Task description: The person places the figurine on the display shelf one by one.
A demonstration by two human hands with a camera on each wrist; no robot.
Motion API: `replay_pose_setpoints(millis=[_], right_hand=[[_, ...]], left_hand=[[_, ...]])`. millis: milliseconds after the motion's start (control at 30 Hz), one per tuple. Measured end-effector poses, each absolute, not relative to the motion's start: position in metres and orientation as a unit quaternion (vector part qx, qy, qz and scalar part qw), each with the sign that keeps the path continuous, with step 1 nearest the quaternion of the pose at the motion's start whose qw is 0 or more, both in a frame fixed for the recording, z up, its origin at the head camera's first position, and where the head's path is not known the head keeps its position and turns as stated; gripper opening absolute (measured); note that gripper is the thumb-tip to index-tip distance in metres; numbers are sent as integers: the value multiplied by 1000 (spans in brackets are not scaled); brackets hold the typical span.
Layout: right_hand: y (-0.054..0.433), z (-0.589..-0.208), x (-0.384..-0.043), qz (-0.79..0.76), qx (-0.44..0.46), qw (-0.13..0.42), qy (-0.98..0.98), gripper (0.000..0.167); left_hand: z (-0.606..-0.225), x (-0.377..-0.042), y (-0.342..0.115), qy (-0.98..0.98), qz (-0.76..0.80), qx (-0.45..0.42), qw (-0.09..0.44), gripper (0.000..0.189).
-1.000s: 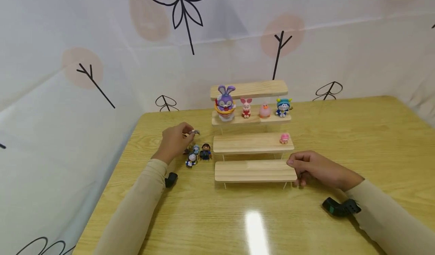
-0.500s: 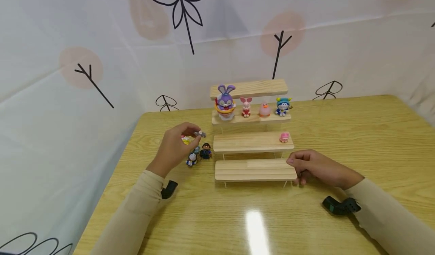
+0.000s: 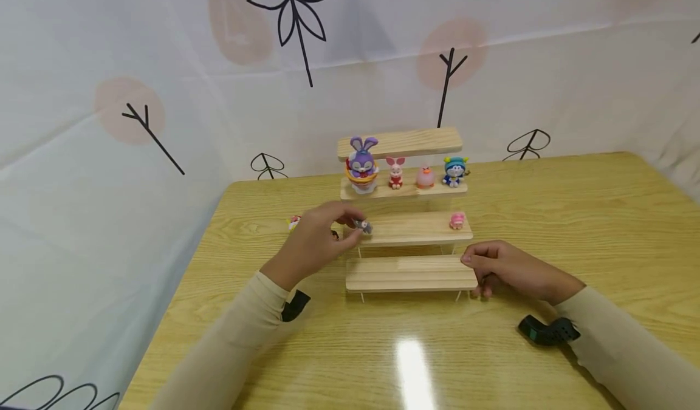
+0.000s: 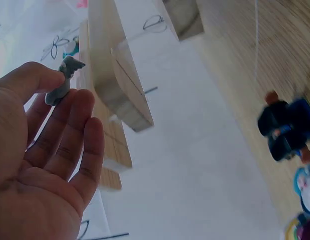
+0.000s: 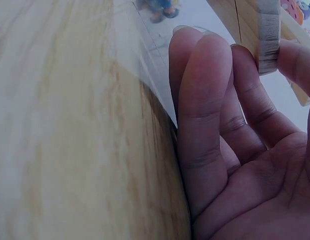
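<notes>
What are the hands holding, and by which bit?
The left hand pinches a little gray toy around its middle; the right hand pinches the lowest shelf board's right end.

The surface [image 3: 547, 215] and tiered shelves [image 3: 410, 231] were viewed from the head, forward and downward, from farthest off. From the wrists, the left grip [image 4: 49, 145] and right grip [image 5: 235, 125] were seen close up, tilted. The grey figure [image 3: 363, 226] was shared by head and left-wrist views, the shelves by all.
</notes>
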State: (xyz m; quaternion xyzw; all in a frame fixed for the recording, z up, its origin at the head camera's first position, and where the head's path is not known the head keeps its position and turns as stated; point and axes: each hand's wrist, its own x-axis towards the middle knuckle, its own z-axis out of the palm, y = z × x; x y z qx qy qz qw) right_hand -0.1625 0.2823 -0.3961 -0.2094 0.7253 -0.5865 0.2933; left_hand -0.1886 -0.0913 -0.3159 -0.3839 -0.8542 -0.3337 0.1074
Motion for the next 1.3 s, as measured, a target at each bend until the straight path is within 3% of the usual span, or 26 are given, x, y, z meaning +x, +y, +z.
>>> replay_pose_setpoints(millis=[200,1300], right_hand=[[282,-399,-164,-580,-204,293,733,31],[281,-401,-163,-586,-184,291,734,30]], left_hand=[[-313,-191,-67,-847,-322,-417,73,17],[-301,-210,2,-860,-188,-474,33,20]])
